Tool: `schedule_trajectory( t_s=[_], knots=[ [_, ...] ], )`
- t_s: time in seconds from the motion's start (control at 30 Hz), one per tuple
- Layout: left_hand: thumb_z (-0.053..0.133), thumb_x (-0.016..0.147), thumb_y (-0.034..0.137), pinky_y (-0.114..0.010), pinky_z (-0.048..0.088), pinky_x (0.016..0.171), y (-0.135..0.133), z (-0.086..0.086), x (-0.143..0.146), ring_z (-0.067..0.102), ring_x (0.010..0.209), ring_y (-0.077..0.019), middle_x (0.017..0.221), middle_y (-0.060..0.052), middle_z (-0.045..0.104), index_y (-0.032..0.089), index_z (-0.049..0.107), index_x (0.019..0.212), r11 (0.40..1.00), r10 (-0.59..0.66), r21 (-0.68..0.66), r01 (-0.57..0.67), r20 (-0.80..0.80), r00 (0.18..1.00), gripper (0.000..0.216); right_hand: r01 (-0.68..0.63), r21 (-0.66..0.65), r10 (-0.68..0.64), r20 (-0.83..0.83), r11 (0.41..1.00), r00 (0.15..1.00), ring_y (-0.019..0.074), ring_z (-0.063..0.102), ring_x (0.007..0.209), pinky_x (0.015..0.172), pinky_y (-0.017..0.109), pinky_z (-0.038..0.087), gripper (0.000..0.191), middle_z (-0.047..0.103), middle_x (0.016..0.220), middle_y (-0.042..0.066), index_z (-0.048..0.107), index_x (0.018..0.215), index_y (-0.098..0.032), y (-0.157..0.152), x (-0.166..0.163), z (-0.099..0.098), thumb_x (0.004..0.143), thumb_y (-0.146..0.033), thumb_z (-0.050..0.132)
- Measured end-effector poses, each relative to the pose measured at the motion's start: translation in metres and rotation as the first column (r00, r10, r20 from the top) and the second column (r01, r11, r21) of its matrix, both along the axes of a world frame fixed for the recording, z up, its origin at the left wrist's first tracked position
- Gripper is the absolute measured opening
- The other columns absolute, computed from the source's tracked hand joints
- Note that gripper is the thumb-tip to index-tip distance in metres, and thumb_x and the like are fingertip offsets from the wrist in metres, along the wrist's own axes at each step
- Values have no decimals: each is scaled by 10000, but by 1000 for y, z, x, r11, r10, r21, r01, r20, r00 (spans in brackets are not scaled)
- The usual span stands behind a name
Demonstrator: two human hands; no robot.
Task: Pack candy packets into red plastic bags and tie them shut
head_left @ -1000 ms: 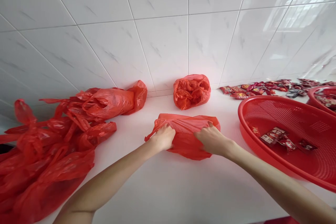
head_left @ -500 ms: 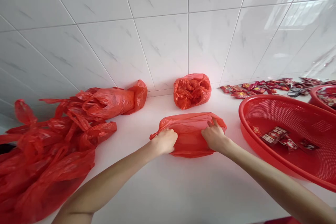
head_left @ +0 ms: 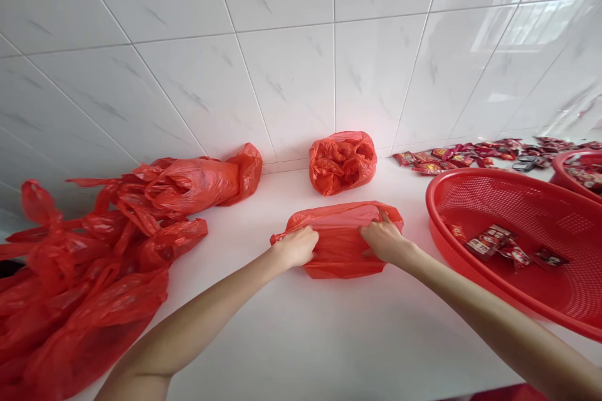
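A thin red plastic bag [head_left: 345, 247] lies on the white table in front of me, its mouth spread wide. My left hand [head_left: 298, 245] is closed on the bag's left side, fingers curled over the rim and partly hidden inside. On the right side, my right hand [head_left: 383, 238] grips the rim, with some fingers inside the bag. Behind it, near the wall, sits another red plastic bag [head_left: 342, 163], its top open and crumpled red plastic within.
Red plastic bags [head_left: 89, 288] pile up at the left, with a rolled bundle [head_left: 202, 182] beside the wall. A red perforated basket [head_left: 508, 276] at the right holds a few small packets [head_left: 491, 242]. More packets [head_left: 437, 163] lie along the wall near a second red basket [head_left: 559, 169].
Both hands stay on the bag's rim with only slight finger movement. The left fingers have straightened a little. The whole view has shifted slightly.
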State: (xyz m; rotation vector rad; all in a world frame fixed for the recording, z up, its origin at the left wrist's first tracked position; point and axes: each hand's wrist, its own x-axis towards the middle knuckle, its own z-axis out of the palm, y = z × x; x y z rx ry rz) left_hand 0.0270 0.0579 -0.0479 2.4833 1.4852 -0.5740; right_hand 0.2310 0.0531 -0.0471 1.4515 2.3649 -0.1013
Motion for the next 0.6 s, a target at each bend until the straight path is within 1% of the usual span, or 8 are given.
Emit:
schedule_trajectory(
  t_s=[0.1, 0.2, 0.27, 0.33, 0.37, 0.43, 0.5, 0.6],
  knots=[
    [579, 833, 54, -354, 563, 685, -6, 1, 1, 721, 848, -279, 995, -173, 708, 104, 693, 892, 999, -36, 19, 36, 25, 999, 138, -14, -11, 14, 1, 1000, 1000, 313, 752, 932, 1224, 604, 46, 222, 797, 935, 174, 774, 974, -124, -1, 3, 3, 830, -293, 785],
    [554, 865, 48, -375, 561, 872, -16, 4, 6, 692, 1008, -268, 1060, -135, 706, 138, 703, 948, 973, -218, 108, 205, 124, 968, 193, -43, 0, 43, -9, 999, 999, 332, 737, 999, 1211, 632, 52, 232, 792, 968, 182, 760, 1047, -115, -4, 4, 4, 842, -222, 748],
    [518, 907, 69, -383, 542, 961, -24, 5, 8, 685, 974, -224, 1038, -92, 714, 160, 709, 927, 897, -418, 256, 360, 223, 881, 212, -64, 12, 64, -16, 998, 998, 336, 721, 1046, 1204, 625, 99, 235, 785, 978, 187, 743, 1087, -98, -6, 4, 4, 866, -137, 675],
    [469, 934, 64, -429, 483, 1077, -29, 5, 7, 676, 957, -198, 997, -65, 724, 168, 714, 913, 799, -554, 441, 409, 275, 785, 268, -78, 28, 78, -21, 997, 997, 329, 715, 1061, 1185, 605, 181, 261, 779, 964, 185, 728, 1103, -86, -8, 6, 4, 890, -57, 580],
    [453, 942, 59, -463, 429, 1139, -29, 4, 5, 668, 996, -198, 997, -61, 728, 171, 718, 923, 772, -567, 511, 378, 285, 773, 288, -83, 38, 83, -24, 996, 996, 326, 713, 1062, 1170, 591, 227, 277, 776, 958, 181, 722, 1110, -86, -9, 6, 4, 896, -38, 552],
    [463, 959, 95, -544, 336, 1201, -28, 1, -1, 643, 1098, -225, 1008, -66, 731, 178, 724, 952, 771, -515, 571, 280, 301, 803, 274, -99, 50, 101, -38, 994, 994, 330, 703, 1076, 1138, 568, 293, 257, 771, 966, 178, 712, 1124, -94, -11, 8, 2, 905, -71, 579],
    [524, 955, 162, -614, 298, 1204, -24, -5, -9, 612, 1181, -262, 1046, -79, 727, 189, 727, 986, 826, -414, 522, 213, 306, 857, 206, -111, 41, 113, -60, 993, 992, 345, 692, 1094, 1121, 553, 323, 259, 770, 988, 181, 711, 1130, -105, -11, 11, 0, 885, -189, 694],
    [640, 876, 193, -729, 216, 1187, -18, -15, -19, 526, 1324, -336, 1121, -114, 704, 196, 725, 1009, 920, -279, 343, 189, 234, 931, 158, -91, 15, 92, -84, 996, 992, 364, 689, 1095, 1083, 517, 380, 369, 762, 1054, 213, 723, 1113, -105, -10, 16, -5, 810, -296, 812]
  ],
)
